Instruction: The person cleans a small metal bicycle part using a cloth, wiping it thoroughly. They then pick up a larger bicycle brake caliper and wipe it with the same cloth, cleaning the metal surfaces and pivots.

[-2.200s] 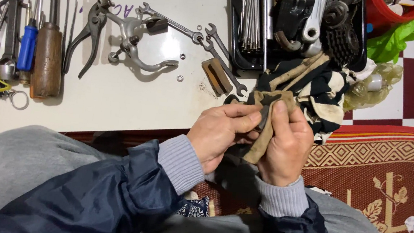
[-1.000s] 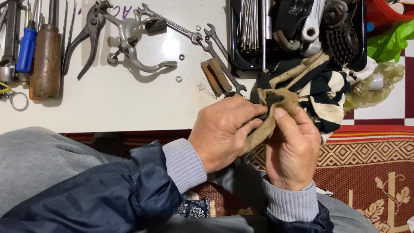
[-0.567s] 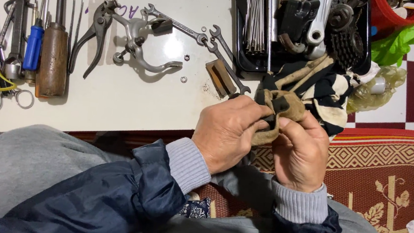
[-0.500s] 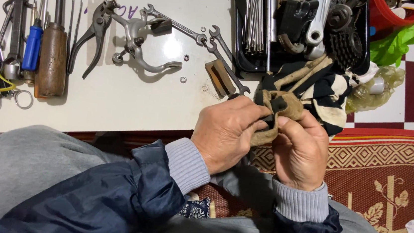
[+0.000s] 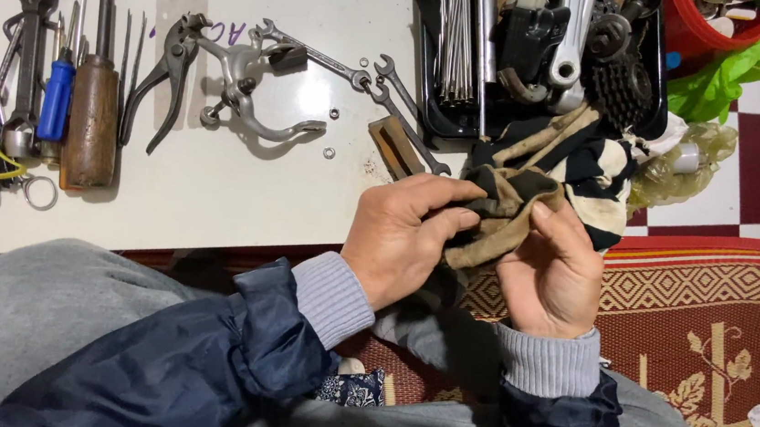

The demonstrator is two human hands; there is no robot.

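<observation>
My left hand (image 5: 401, 238) and my right hand (image 5: 556, 270) both grip a dirty tan rag (image 5: 506, 217) just past the near right corner of the white table (image 5: 244, 192). The fingers of both hands pinch folds of the cloth between them. Whatever is wrapped inside the rag is hidden now. Behind the rag lies a black and cream striped cloth (image 5: 590, 168), which the rag seems joined to.
A black tray (image 5: 541, 44) of bicycle parts, spokes and a sprocket cluster stands at the back. Wrenches (image 5: 390, 100), a brake caliper (image 5: 248, 92), pliers (image 5: 158, 75), screwdrivers (image 5: 86, 115) and a small wooden block (image 5: 393, 146) lie on the table. A patterned red mat (image 5: 707, 352) covers the floor at right.
The small dark part that showed in the rag earlier is now covered. Both hands have kept working the cloth, shifting their fingers over it, and stay in about the same place.
</observation>
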